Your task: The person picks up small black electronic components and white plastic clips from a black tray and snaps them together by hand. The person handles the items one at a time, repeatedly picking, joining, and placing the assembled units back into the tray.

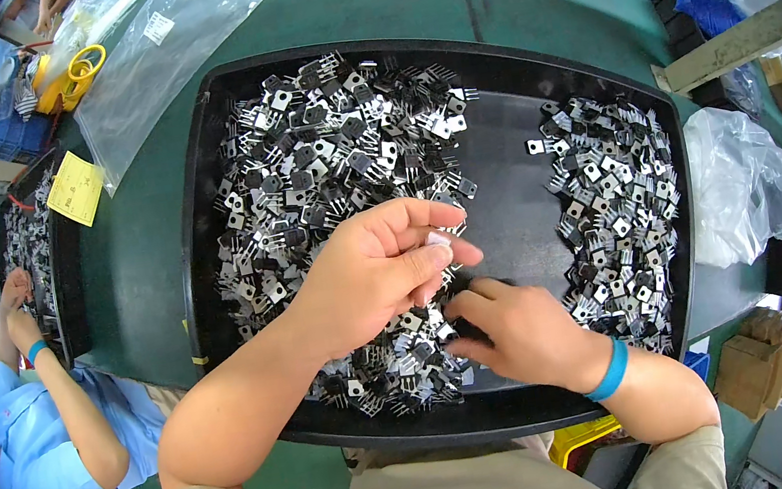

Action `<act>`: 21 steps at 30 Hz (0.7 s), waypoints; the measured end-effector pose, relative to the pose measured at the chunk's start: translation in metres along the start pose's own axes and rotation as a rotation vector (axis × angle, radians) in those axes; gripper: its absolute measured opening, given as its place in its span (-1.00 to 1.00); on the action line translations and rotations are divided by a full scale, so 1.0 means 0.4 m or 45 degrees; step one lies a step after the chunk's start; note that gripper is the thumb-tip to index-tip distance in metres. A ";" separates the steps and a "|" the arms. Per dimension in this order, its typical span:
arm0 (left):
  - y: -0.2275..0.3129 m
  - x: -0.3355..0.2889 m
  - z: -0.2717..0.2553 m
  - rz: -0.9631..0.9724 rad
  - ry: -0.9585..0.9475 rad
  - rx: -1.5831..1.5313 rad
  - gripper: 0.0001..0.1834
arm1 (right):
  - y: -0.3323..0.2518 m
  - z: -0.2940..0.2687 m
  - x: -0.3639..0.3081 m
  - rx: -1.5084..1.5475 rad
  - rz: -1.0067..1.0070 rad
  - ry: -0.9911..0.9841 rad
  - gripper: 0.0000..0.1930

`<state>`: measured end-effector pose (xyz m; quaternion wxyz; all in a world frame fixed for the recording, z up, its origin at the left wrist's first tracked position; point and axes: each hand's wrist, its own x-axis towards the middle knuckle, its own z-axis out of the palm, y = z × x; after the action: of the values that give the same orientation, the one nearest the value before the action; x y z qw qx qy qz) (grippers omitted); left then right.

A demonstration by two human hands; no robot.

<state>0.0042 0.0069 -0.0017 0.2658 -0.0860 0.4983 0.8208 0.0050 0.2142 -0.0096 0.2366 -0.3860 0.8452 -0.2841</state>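
We're likely mid-pick from the black tray (509, 151): component heap (323, 159) along its left, second pile (619, 210) along its right. Our left hand (370, 273), above tray centre, looks clamped thumb-to-finger on a small pale piece (438, 239). Right hand (530, 330), nearer tray's front edge, fingers curled; can't tell if loaded. Next move probably calls for single-part separation.

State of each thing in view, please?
Left component heap: loose, jumbled
Right component heap: loose, jumbled
Black tray: part-filled
Left hand: curled, thumb against small pale piece
Right hand: bent, at left component heap
Right plastic bag: crumpled
Upper-left plastic bag: spread flat
Blue wristband: worn
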 end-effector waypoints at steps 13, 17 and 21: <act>0.002 -0.005 0.001 -0.071 0.073 0.096 -0.74 | -0.014 -0.074 -0.010 0.650 0.060 0.088 -0.80; 0.004 -0.006 0.011 -0.044 0.053 0.335 -0.64 | -0.001 -0.088 -0.010 0.669 -0.116 0.554 -0.80; 0.010 -0.009 0.017 -0.015 -0.054 0.337 -0.55 | -0.011 -0.089 -0.011 0.492 -0.075 0.737 -0.77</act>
<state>0.0061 0.0101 0.0063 0.2904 -0.0357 0.5959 0.7479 -0.0121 0.2259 0.0197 0.0476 -0.2618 0.7963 -0.5432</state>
